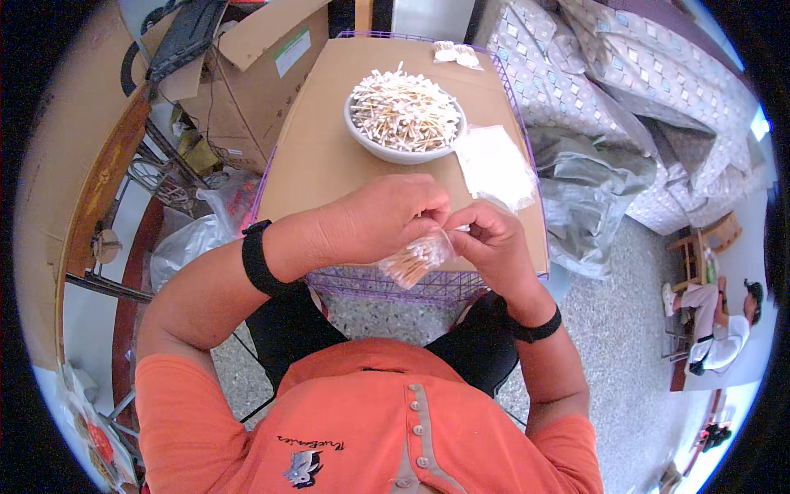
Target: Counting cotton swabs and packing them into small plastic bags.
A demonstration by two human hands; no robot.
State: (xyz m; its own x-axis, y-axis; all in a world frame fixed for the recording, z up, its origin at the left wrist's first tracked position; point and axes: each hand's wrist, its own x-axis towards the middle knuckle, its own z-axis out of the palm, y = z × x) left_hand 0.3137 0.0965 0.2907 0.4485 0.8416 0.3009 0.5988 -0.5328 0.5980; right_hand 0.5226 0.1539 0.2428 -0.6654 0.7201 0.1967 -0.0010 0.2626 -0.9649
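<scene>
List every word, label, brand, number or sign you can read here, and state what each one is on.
Orange button-front shirt: one line of dark script lettering above a grey emblem; I don't copy out wording.
Brown cardboard box: white rectangular label, its print too small to read.
Clear plastic bag of cotton swabs: no lettering can be made out.

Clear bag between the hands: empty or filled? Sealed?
Filled: swabs show through the bag, sticks and white tips. Sealed, cannot tell: left hand and right hand cover its top.
</scene>
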